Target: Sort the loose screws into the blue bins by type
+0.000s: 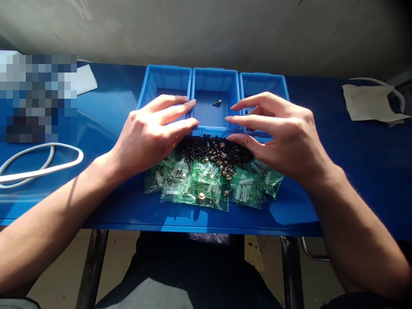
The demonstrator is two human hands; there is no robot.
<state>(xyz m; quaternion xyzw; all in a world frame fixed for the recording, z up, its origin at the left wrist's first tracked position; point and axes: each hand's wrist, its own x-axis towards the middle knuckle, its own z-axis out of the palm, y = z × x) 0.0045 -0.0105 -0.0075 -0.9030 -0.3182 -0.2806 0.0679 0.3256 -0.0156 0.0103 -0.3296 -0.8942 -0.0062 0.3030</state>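
Observation:
My left hand (157,128) hovers with fingers spread, its tips by the wall between the left blue bin (169,74) and the middle blue bin (215,76). Opposite it, my right hand (277,128) is open too, fingers apart, over the front of the right blue bin (264,80). Neither holds anything. One screw (217,103) lies on the middle bin's floor. Between and below my hands spreads a pile of black screws (201,148), with shinier hex-head screws (224,165) among them. Green-tinted clear packets (178,184) of white plastic plugs lie along the pile's near side.
The blue table (119,206) ends at a front edge close to my lap. A white cable (41,176) loops on the left, near a blurred-out area. A piece of beige paper (370,103) lies at the right. Behind the bins rises a grey wall (206,34).

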